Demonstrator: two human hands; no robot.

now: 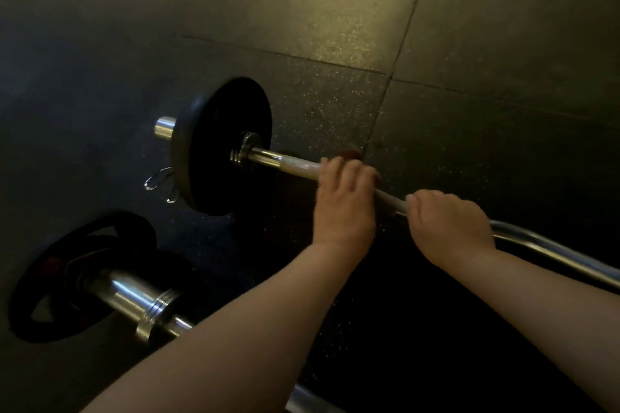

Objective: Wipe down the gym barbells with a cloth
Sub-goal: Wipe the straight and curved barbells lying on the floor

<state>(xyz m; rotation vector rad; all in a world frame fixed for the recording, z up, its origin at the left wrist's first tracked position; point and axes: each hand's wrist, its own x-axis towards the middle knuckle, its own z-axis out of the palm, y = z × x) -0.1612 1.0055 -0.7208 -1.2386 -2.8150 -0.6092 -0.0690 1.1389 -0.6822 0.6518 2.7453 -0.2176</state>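
Your left forearm (255, 322) leads to your left hand (345, 204), curled around the barbell (295, 166) over a red cloth (350, 155), your right hand (449, 225) gripping the bar just beside it.

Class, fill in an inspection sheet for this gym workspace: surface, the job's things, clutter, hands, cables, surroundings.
Surface: dark speckled rubber floor tiles with seams showing.
Job's things: upper barbell with a black plate and a spring clip. A second barbell lies nearer at lower left, with a cut-out plate. A reddish scrap shows past the left fingers and is perhaps the cloth.
Clutter: nothing seen.
Hands: left hand curls over the upper barbell's shaft, and right hand grips the shaft beside it.
Cables: nothing seen.
Surroundings: dim light; nothing else seen.
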